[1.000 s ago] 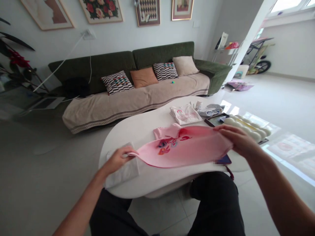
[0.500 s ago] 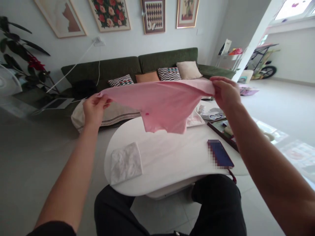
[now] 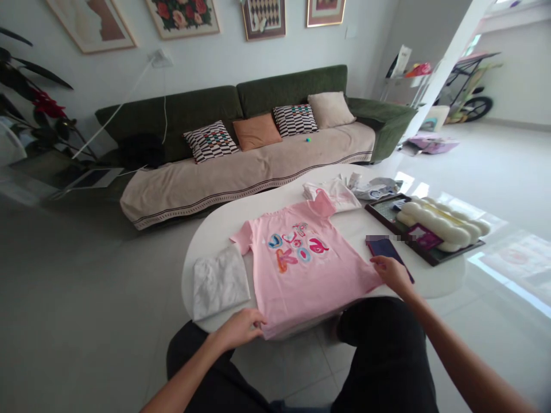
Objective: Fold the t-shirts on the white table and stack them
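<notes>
A pink T-shirt (image 3: pixel 301 264) with colourful letters lies spread face up on the white oval table (image 3: pixel 224 223). Its hem hangs slightly over the near edge. My left hand (image 3: pixel 241 327) pinches the hem's left corner at the table edge. My right hand (image 3: pixel 391 274) grips the hem's right corner, beside a dark blue phone (image 3: pixel 385 249). A folded white cloth (image 3: pixel 219 281) rests left of the shirt. Another folded white garment (image 3: pixel 338 192) lies at the shirt's far end, under one pink sleeve.
A dark tray (image 3: pixel 424 249) with a white bumpy cushion-like object (image 3: pixel 443 221) sits at the table's right. Crumpled paper (image 3: pixel 374 186) lies behind it. A green sofa (image 3: pixel 206 109) with cushions stands beyond the table. My knees in black trousers are under the near edge.
The pink T-shirt, held up in the air half a second ago, has been brought down and laid flat on the table. Both hands moved down to the near edge, still on its hem.
</notes>
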Available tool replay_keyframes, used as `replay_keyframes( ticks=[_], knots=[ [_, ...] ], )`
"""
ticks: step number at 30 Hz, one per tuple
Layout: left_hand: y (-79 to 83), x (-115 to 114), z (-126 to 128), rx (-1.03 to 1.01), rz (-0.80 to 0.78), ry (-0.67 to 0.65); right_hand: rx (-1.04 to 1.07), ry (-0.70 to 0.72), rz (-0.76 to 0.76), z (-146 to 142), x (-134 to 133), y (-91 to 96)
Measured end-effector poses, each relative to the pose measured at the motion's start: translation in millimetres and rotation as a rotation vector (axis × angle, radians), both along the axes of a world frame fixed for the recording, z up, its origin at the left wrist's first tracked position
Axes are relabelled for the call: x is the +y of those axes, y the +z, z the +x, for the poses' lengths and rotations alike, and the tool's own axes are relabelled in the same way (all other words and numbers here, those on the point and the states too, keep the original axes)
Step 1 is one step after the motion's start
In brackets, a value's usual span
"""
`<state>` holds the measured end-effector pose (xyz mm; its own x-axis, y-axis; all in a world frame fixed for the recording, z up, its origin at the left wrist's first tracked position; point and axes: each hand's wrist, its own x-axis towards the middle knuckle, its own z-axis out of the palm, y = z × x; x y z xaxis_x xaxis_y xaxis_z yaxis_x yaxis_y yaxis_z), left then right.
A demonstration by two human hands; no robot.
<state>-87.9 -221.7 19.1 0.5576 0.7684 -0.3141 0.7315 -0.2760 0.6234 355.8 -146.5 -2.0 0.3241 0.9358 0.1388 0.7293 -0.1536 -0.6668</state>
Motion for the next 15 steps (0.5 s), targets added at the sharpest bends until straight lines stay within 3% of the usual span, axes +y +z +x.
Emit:
replay_keyframes(
  ticks=[2,3,6,8,10,12,15],
  knots=[
    [-3.1,29,-5,-0.023,0.010,0.067,-0.035,0.038,0.003,-24,-11,-4.1],
    [-2.1,52,-9,-0.046,0.044,0.161,-0.041,0.086,0.004,-44,-19,-5.6],
    [2.4,134,-22,-0.076,0.158,0.566,-0.039,0.439,-0.015,-129,-50,-14.2],
    [1.0,185,-31,-0.045,0.205,0.736,-0.083,0.708,-0.053,-189,-74,-26.1],
    [-6.0,222,-41,-0.005,0.219,0.846,-0.195,0.870,-0.075,-233,-94,-42.9],
    [-17.1,242,-50,0.025,0.208,0.937,-0.286,0.852,-0.055,-258,-107,-61.9],
    [-35.6,254,-61,0.048,0.179,1.027,-0.363,0.751,0.043,-265,-110,-85.1]
  ],
)
